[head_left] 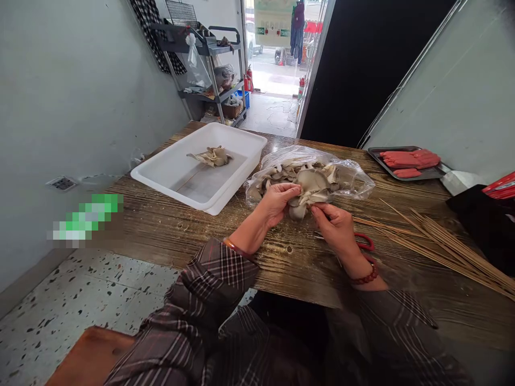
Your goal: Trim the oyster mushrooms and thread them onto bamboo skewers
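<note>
Between my two hands is a cluster of grey oyster mushrooms (309, 185), held up just in front of an open clear plastic bag (358, 179) full of more oyster mushrooms. My left hand (278, 203) pinches the cluster from the left with thumb and fingers. On the other side, my right hand (335, 222) grips its lower part near the stems. Red-handled scissors (365, 241) lie on the table beneath my right hand, partly hidden by it. Left of the bag stands a white plastic tub (169, 185) with a skewered bunch of oyster mushrooms (213, 156) inside.
Bamboo skewers (446, 244) are spread over the right side of the wooden table (193, 230). At the back right, a dark tray (406, 174) holds pink-red pieces (410, 159). A black bag (478, 228) sits at the right edge. A utility cart (213, 51) stands beyond the table.
</note>
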{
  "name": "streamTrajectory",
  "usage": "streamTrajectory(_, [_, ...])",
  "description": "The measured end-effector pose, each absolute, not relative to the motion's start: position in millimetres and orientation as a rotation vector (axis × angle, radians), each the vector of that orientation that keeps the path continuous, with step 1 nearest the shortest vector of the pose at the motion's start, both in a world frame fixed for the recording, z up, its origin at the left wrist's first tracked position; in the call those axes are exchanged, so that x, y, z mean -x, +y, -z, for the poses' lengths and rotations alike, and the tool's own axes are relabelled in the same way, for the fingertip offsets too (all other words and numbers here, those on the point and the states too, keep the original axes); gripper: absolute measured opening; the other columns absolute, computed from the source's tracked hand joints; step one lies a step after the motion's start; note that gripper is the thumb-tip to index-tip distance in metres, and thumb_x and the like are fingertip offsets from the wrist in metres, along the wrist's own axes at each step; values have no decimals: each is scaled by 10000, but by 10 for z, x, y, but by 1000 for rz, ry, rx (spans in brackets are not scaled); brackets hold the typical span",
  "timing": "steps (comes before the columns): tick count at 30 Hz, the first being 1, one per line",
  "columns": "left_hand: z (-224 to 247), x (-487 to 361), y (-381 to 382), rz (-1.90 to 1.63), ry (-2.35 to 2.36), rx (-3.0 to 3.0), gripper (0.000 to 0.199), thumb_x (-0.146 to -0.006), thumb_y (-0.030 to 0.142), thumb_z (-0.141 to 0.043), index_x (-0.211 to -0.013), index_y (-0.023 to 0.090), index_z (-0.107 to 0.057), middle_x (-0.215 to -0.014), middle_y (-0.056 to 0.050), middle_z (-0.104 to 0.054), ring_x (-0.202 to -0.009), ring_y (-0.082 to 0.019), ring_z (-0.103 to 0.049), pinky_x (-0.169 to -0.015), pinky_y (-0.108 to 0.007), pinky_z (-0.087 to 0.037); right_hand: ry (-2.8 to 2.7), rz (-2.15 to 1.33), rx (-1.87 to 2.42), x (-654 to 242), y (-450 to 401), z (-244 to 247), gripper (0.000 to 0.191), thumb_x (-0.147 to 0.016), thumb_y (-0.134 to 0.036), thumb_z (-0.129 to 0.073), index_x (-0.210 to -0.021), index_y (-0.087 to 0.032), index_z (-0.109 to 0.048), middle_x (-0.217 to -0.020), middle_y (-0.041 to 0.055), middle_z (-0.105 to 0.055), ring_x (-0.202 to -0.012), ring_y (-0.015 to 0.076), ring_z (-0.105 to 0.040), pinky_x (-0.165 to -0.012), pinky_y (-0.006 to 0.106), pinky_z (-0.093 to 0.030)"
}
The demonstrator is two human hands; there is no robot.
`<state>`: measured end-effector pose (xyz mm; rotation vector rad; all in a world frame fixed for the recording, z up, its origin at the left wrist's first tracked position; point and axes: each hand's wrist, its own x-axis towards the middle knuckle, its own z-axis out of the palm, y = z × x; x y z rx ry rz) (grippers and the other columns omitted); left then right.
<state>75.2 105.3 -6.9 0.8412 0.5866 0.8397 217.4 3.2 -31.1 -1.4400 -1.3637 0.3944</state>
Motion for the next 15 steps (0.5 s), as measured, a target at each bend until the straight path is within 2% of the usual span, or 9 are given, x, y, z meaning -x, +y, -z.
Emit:
streamTrajectory(4, [66,-775,1012,-831,567,-840,362,-509,310,-923,-710,122,-688,-624,20,-642,-551,-75,-555,-559,-211,-444,-1336,-430,1443,-2165,39,289,301,-869,-386,-600,-880,-148,-783,-551,-21,-587,-512,119,-486,-527,259,-375])
streamTrajectory(7, [40,-754,1030,-818,580,-856,327,-605,323,-890,-791,121,-713,-683,-2,-670,-582,-86,-582,-570,-216,-473,-1295,-475,1439,-2202,60,291,294,-857,-394,-611,-847,-145,-768,-501,-43,-518,-478,103,-435,-492,247,-332])
streamTrajectory(11, [22,-701,1100,-856,652,-1007,301,-793,366,-770,-982,138,-713,-857,-51,-714,-678,-108,-636,-642,-246,-515,-1084,-486,1412,-2356,91,300,288,-835,-420,-648,-823,-146,-735,-503,-50,-514,-456,87,-403,-462,237,-300])
streamTrajectory(15, [72,-700,1144,-865,778,-1458,212,-886,306,-644,-991,133,-706,-880,-61,-712,-732,-121,-624,-695,-260,-495,-908,-450,1356,-2491,105,274,310,-817,-446,-677,-884,-149,-730,-520,-54,-521,-442,80,-386,-426,226,-270])
